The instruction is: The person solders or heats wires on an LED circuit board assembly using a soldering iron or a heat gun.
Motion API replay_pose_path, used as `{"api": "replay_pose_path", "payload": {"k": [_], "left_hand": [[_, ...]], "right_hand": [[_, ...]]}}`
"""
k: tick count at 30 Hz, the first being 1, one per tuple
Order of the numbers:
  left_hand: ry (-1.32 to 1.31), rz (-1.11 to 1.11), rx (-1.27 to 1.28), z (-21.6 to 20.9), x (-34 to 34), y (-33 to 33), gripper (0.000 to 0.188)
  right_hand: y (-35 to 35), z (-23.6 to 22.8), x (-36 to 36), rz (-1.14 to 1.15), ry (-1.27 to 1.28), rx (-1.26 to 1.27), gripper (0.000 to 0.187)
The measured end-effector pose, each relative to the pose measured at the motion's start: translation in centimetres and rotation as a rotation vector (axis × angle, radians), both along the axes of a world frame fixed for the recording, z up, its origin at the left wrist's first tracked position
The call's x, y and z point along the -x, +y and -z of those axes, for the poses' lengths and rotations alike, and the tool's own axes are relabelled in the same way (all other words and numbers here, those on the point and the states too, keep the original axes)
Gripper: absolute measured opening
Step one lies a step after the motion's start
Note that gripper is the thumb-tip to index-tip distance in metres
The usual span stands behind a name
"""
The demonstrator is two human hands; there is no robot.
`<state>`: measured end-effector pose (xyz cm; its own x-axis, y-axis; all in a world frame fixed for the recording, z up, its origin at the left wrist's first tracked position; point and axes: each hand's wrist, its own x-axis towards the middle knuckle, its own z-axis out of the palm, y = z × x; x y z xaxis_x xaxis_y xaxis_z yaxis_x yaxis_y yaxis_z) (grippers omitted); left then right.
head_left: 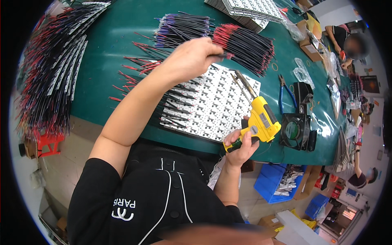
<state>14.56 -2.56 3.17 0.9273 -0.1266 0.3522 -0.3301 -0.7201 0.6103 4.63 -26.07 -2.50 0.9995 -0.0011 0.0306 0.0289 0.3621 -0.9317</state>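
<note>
My right hand [243,148] is wrapped round the grip of a yellow soldering gun [263,120], whose metal prongs point up and away over the right part of a white circuit board panel [220,102]. Above the panel's far edge, my left hand [194,57] pinches a short dark wire [222,55] with a reddish end; motion blurs it a little. Rows of black wires with red tips [179,104] lie along the panel's left side. Just beyond my left hand are two wire bundles, one purple-ended [183,30], the other black and red [245,47].
Blue-handled pliers [287,96] and a black fan [295,130] sit right of the panel. Wired boards [61,69] pile up at far left. More white panels [253,10] are stacked at the back. A blue bin [267,185] stands below the table edge. Co-workers are at right.
</note>
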Motion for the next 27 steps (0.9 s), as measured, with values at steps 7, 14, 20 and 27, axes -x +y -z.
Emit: {"api": "replay_pose_path", "payload": {"k": [7, 14, 20, 27], "left_hand": [[0.389, 0.033, 0.061, 1.6, 0.0, -1.5, 0.025], [0.03, 0.073, 0.174, 4.0, -0.5, -1.6, 0.021], [0.152, -0.011, 0.287, 2.8, -0.3, -1.5, 0.017], [0.198, -0.073, 0.146, 2.9, -0.5, -1.4, 0.02]], "right_hand": [[-0.4, 0.0, 0.8, 0.011, -0.034, -0.095, 0.037], [-0.1, -0.2, 0.7, 0.056, 0.004, 0.05, 0.042], [-0.1, -0.4, 0.6, 0.056, -0.003, 0.065, 0.042], [0.0, -0.4, 0.6, 0.039, -0.02, 0.06, 0.043]]}}
